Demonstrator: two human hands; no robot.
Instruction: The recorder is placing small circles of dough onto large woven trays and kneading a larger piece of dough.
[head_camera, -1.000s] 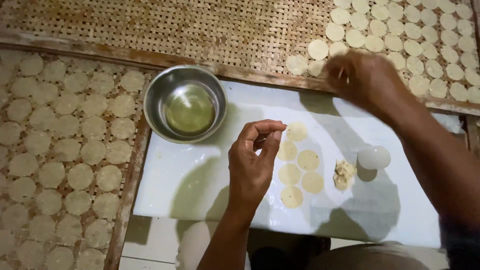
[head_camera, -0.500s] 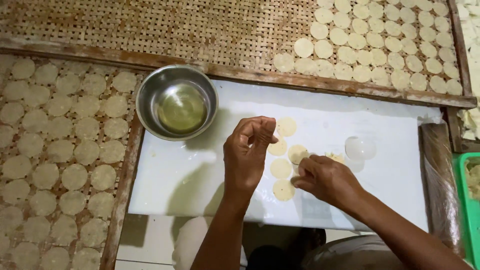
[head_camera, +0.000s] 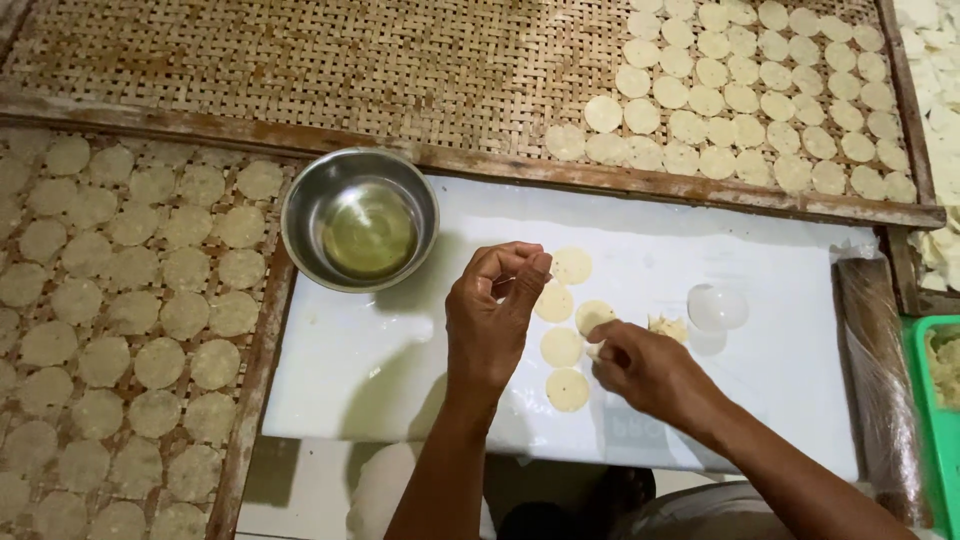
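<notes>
Left hand (head_camera: 495, 310) hovers over the white board (head_camera: 400, 360) with fingertips pinched together, holding nothing I can make out; right hand (head_camera: 645, 368) pinches at a dough disc (head_camera: 594, 316) among 5 discs near a dough lump (head_camera: 668, 326). Looks like the lifting step; peeling it needs a gentle grip. Steel bowl (head_camera: 360, 218) sits beside the board.

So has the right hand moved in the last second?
Yes. The right hand was up at the far woven tray of discs; now it is down on the white board, beside the dough discs.
</notes>
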